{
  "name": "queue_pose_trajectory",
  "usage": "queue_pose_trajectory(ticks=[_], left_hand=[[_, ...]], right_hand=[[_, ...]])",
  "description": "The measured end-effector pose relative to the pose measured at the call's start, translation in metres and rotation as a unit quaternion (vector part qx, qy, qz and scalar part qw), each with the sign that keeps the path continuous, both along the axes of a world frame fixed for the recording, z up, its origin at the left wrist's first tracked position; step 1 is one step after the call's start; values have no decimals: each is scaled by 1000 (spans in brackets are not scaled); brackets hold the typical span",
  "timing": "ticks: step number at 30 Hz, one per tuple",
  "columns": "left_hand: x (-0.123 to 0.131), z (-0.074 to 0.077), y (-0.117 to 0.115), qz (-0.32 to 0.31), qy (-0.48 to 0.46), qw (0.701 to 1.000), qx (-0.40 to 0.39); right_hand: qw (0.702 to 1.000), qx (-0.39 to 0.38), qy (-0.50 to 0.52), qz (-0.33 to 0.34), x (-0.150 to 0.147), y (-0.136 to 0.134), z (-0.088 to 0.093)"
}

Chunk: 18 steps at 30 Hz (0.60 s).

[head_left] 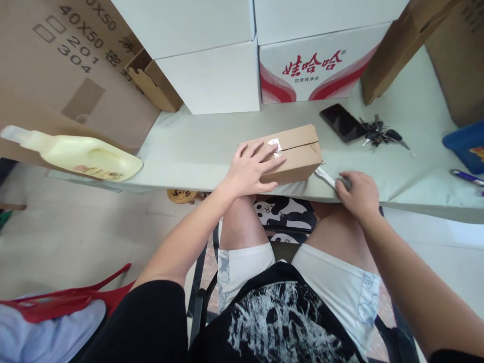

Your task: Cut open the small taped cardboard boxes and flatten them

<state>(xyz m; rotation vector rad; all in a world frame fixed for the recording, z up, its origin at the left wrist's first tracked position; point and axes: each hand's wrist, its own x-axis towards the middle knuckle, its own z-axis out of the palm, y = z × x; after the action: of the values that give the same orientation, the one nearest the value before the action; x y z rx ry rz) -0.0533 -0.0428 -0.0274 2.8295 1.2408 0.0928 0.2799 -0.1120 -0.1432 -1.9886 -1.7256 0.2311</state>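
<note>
A small brown cardboard box (298,151) with a white label lies near the front edge of the pale table (196,146). My left hand (251,169) rests flat on the box's left end, fingers spread. My right hand (359,194) is closed round the handle of a grey-white box cutter (325,176), whose tip points at the box's lower right corner.
A black phone (342,122) and a bunch of keys (380,133) lie to the right. White cartons (212,75) and a red-printed carton (313,65) stand at the back. A cream jug (79,154) lies at the left, brown cardboard (56,65) behind it, a blue item (467,146) at the right.
</note>
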Motion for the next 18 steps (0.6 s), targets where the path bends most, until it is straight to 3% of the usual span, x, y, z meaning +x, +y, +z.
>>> queue_pose_trajectory(ticks=[4, 10, 13, 15, 17, 18], left_hand=[[1, 0, 1, 1, 5, 1000, -6], [2, -1, -1, 6, 3, 1000, -6], [2, 0, -1, 7, 1, 1000, -7], [2, 1, -1, 4, 2, 1000, -10], [2, 1, 0, 0, 2, 1000, -12], [2, 1, 0, 0, 0, 1000, -13]], right_hand=[[997, -43, -62, 33, -10, 1, -2], [989, -107, -87, 55, -19, 4, 12], [994, -99, 34, -26, -7, 6, 24], [982, -64, 149, -95, 0, 9, 38], [944, 7, 304, -131, 0, 15, 56], [909, 53, 390, -133, -4, 19, 67]])
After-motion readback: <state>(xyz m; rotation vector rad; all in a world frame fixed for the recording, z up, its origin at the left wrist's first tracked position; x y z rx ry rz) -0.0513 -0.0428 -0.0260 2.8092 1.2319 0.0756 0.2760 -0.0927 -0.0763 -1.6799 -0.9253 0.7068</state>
